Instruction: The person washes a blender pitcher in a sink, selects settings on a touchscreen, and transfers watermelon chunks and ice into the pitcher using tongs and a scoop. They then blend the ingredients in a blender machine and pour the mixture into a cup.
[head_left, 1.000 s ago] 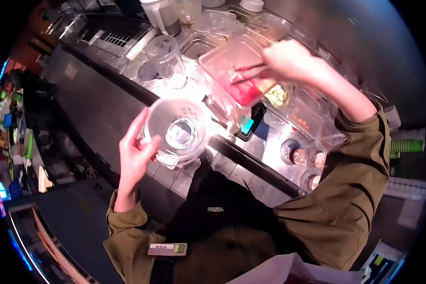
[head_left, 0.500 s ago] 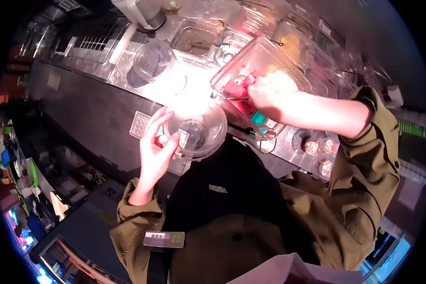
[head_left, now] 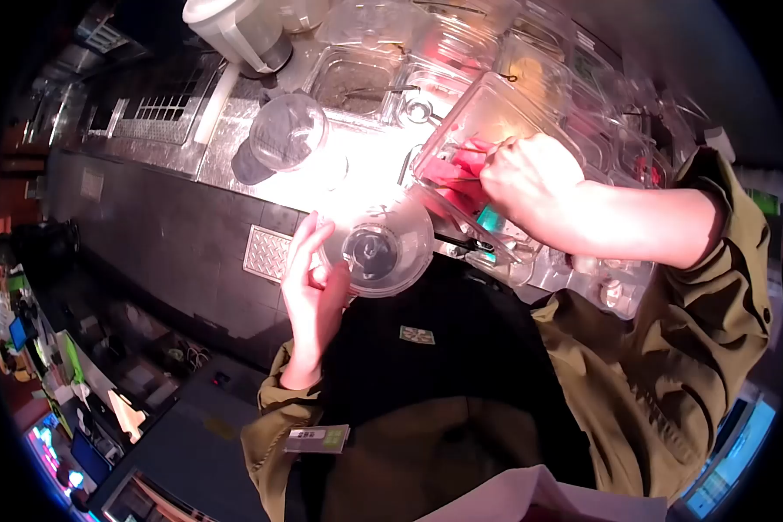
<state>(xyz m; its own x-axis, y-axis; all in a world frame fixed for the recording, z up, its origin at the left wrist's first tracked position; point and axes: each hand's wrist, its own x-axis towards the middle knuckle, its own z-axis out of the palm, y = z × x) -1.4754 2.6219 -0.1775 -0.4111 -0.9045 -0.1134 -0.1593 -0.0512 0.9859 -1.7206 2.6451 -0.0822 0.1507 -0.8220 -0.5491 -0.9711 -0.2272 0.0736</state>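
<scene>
My left hand [head_left: 315,287] is wrapped round the side of a clear round plastic cup [head_left: 416,261], tilted so I look into its mouth. Inside it, only the bottom and some markings show. To the right, my right hand [head_left: 531,178] is closed over a clear rectangular tub [head_left: 461,109], gripping what look like thin tongs [head_left: 471,178], mostly hidden by the fingers. Beneath the tongs lie red chunks [head_left: 457,184] that resemble cut fruit. A green item [head_left: 489,217] shows through the tub's near end.
A measuring jug [head_left: 289,135] stands on the brightly lit steel counter. Behind it are a white pitcher [head_left: 235,30] and a tub of dark grains [head_left: 357,83] with a spoon. More food tubs [head_left: 535,74] line the back right. A drain grate [head_left: 167,104] lies left.
Both hands have shifted slightly right in view, the cup with the left one. The rectangular tub also sits farther right, and my right hand remains over it.
</scene>
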